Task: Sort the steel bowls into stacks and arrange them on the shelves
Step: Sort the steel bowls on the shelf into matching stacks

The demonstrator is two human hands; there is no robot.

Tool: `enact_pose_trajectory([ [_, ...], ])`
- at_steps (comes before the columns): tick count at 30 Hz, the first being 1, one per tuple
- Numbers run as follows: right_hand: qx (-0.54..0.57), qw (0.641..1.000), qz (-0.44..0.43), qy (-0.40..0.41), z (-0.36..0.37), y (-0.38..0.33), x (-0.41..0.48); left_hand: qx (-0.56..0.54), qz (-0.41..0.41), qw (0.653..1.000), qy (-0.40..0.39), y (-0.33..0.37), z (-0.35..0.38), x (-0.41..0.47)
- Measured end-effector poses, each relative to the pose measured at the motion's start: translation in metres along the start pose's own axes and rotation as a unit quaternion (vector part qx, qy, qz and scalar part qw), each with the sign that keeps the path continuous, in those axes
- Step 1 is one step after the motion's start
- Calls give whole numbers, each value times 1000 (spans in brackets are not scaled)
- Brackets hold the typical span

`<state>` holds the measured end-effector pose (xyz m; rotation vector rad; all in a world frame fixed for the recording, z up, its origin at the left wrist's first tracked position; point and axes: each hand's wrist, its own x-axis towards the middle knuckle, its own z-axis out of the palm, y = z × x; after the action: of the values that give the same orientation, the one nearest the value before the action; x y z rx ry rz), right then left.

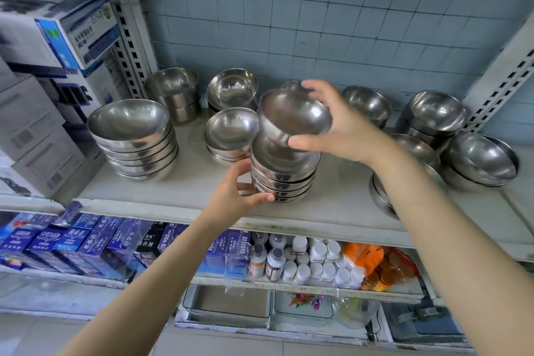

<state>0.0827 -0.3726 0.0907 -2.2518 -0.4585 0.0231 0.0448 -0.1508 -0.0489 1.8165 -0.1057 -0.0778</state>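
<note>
Now right hand (338, 124) grips steel bowl (294, 117), tilted, directly above centre stack (284, 173); left hand (237, 191) holds the stack's side.

The raised bowl (294, 117) is steel, smooth and glossy, with a soft mirror sheen inside. The stack (284, 179) near the shelf's front edge is the same bright steel. The shelf (332, 205) is matt off-white, scuffed and stained. The wall tiles (318, 23) look dull. The boxes (72, 37) at the left end are glossy printed card. The bottles (315, 266) below are smooth plastic.
</note>
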Motion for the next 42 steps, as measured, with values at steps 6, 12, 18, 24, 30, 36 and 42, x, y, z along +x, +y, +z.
enact_pose_trajectory([
  [6, -79, 996, 6, -51, 29, 16, 1, 6, 0, 1000, -2, -3, -1, 1],
  [12, -83, 994, 11, -67, 26, 15, 3, 15, -1, 1000, -2, -5, -1, 3],
  [18, 64, 996, 45, -31, 27, 25, -14, 22, -4, 999, -39, -7, -9, 3],
  [24, 216, 968, 123, 18, 82, 70, -62, -149, -162, 967, 130, -2, -43, -8],
  [30, 232, 964, 92, 91, 125, 77, -52, -256, -245, 928, 117, 47, -50, 36],
  [36, 232, 958, 89, 145, 127, 83, -51, -268, -294, 905, 152, 41, -52, 62],
  [42, 233, 953, 102, 163, 116, 99, -46, -255, -283, 914, 139, 34, -58, 31],
])
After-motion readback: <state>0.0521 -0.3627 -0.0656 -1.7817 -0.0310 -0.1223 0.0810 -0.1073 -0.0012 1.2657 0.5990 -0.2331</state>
